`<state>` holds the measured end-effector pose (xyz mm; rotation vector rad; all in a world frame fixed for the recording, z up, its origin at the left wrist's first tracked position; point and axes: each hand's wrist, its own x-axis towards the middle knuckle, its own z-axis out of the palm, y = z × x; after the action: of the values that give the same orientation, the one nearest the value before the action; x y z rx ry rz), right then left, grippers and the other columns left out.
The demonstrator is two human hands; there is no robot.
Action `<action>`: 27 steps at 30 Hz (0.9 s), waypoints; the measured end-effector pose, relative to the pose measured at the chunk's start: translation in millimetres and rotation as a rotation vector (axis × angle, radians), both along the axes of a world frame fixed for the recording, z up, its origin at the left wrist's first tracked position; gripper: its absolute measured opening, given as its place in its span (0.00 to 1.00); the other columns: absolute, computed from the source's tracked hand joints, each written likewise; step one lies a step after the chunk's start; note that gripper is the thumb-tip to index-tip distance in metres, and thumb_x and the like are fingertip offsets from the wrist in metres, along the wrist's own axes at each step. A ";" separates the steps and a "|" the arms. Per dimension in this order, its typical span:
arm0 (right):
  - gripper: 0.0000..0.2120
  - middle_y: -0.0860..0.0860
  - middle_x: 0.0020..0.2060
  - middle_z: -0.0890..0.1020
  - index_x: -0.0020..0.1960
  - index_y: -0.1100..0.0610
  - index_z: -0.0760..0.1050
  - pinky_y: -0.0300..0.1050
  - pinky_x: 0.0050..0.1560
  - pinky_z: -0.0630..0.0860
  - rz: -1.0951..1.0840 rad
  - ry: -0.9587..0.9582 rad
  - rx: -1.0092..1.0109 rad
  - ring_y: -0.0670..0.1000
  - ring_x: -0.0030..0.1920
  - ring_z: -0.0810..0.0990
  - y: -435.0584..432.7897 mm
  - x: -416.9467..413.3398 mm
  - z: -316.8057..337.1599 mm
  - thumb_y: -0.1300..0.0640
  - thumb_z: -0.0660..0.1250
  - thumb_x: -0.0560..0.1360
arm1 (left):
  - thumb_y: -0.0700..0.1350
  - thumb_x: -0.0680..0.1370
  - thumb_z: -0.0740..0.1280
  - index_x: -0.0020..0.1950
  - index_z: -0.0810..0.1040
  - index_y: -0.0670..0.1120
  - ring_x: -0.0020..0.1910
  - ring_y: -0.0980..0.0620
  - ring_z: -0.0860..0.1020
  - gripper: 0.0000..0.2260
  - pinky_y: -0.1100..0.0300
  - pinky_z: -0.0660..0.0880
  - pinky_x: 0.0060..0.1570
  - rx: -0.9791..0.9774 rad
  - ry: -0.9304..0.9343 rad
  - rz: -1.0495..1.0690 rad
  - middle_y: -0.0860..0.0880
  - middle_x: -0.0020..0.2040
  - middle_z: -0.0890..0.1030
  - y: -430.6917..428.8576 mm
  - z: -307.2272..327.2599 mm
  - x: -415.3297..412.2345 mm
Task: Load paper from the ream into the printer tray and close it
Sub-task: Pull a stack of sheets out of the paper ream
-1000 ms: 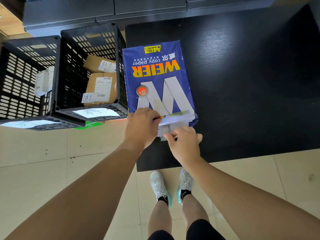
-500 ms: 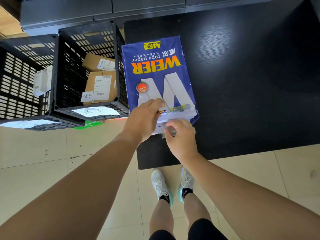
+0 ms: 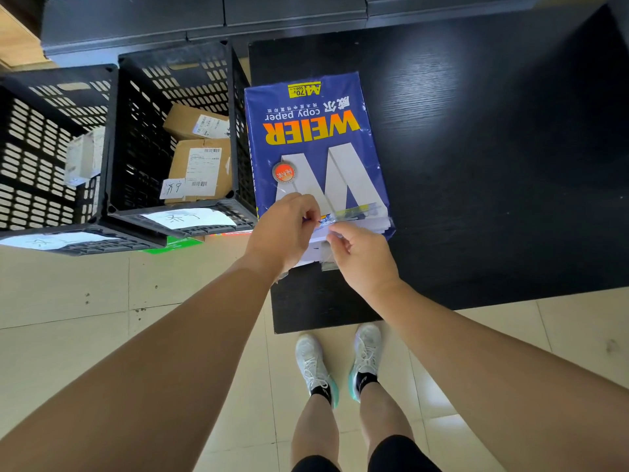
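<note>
A blue ream of copy paper [image 3: 308,141] lies flat on a black table [image 3: 476,148], its near end torn open with white sheets [image 3: 371,226] showing. My left hand [image 3: 284,229] pinches the torn wrapper edge at the near left corner of the ream. My right hand [image 3: 360,253] pinches the top white sheets at the open end, just right of the left hand. No printer or printer tray is in view.
Two black slotted crates [image 3: 112,148] stand on the floor left of the table, holding cardboard parcels [image 3: 200,168] and paper labels. Dark cabinets [image 3: 204,18] run along the back. My feet in white shoes [image 3: 337,362] stand on the beige tile floor at the table's near edge.
Both hands have shifted slightly up onto the ream's open end. The right hand has turned from pressing on the sheets to pinching them; the left keeps hold of the wrapper edge.
</note>
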<state>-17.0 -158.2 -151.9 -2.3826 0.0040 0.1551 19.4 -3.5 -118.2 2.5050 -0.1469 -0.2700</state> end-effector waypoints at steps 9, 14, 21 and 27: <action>0.12 0.56 0.51 0.86 0.60 0.57 0.81 0.52 0.51 0.83 0.135 -0.089 -0.107 0.57 0.50 0.85 -7.2 5.8 -2.1 0.53 0.64 0.81 | 0.40 0.78 0.69 0.46 0.80 0.46 0.43 0.47 0.77 0.02 0.52 0.78 0.43 -0.011 0.026 0.039 0.49 0.46 0.80 1.0 1.6 -0.6; 0.12 0.55 0.50 0.87 0.59 0.57 0.82 0.49 0.52 0.83 0.096 -0.105 -0.050 0.54 0.49 0.85 -7.1 5.7 -2.9 0.54 0.67 0.79 | 0.41 0.77 0.70 0.47 0.80 0.47 0.44 0.48 0.77 0.01 0.55 0.76 0.43 -0.009 0.033 0.051 0.50 0.46 0.80 1.0 2.9 -0.1; 0.11 0.56 0.47 0.87 0.57 0.59 0.82 0.49 0.49 0.84 0.060 -0.145 -0.069 0.56 0.46 0.85 -5.5 5.6 -1.9 0.55 0.66 0.80 | 0.41 0.77 0.70 0.48 0.80 0.47 0.44 0.49 0.77 0.01 0.56 0.75 0.43 -0.003 0.036 0.062 0.49 0.47 0.80 0.0 5.8 1.1; 0.09 0.56 0.43 0.87 0.54 0.60 0.83 0.49 0.45 0.84 0.042 -0.198 -0.071 0.56 0.43 0.86 -3.9 5.2 -1.2 0.57 0.67 0.79 | 0.41 0.77 0.71 0.48 0.80 0.47 0.44 0.50 0.76 0.02 0.59 0.72 0.43 0.001 0.033 0.076 0.51 0.47 0.80 0.0 5.5 3.4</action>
<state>-11.8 -162.0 -153.1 -2.4602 -0.1370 -0.0629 22.8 -3.5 -112.7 2.4998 -0.0380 -0.2801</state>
